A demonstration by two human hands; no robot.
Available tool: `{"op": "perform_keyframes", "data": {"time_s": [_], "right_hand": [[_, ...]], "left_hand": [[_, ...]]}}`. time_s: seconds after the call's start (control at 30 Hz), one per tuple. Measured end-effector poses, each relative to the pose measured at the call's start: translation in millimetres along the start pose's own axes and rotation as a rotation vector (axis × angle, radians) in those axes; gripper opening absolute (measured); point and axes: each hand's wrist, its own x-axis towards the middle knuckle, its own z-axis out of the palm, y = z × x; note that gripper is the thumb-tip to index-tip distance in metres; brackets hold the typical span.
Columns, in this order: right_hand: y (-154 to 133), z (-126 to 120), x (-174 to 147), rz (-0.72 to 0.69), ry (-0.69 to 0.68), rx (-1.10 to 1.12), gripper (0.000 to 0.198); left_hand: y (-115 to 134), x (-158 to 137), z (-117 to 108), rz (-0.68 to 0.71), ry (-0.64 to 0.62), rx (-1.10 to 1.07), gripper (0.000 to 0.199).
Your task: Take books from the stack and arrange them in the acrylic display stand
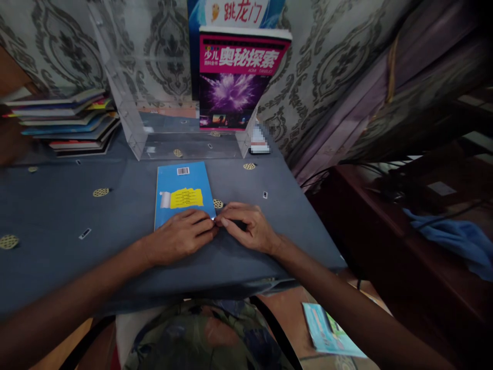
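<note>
A blue book [185, 180] lies on the table with a barcode and a yellow text panel facing up. My left hand [183, 236] rests across its near part, fingers stretched toward the lower right corner and hiding that end of the cover. At the right edge of the book, my right hand [248, 226] is closed in a pinch, its fingertips meeting those of my left hand at the corner. A small bright white spot shows between the fingertips, too small to make out.
Behind the book stands a clear acrylic rack [188, 146] holding a magenta-and-black book [239, 82] in front of another blue one. A stack of books [71, 123] sits at the left. The grey tablecloth [127, 205] ends near my body; a turquoise booklet [327, 329] lies below, right.
</note>
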Motion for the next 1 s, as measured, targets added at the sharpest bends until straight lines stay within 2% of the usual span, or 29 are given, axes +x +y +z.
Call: {"op": "perform_keyframes", "data": {"time_s": [0.23,0.43,0.7,0.87,1.0], "right_hand": [[0,0,0,-0.012,-0.009,-0.028,0.027],[-2,0,0,-0.071,0.016,-0.056,0.027],[-2,-1,1,-0.08,0.017,-0.037,0.023],[-2,2,1,-0.095,0.04,-0.032,0.02],[-1,1,0,-0.112,0.038,-0.067,0.019]], "left_hand": [[0,-2,-1,-0.008,-0.031,-0.03,0.027],[4,-21,-5,-0.043,-0.018,-0.054,0.032],[8,-58,-26,-0.137,-0.027,-0.048,0.04],[9,-83,-43,-0.185,-0.055,0.006,0.034],[12,-97,-51,-0.217,-0.001,0.053,0.028]]}}
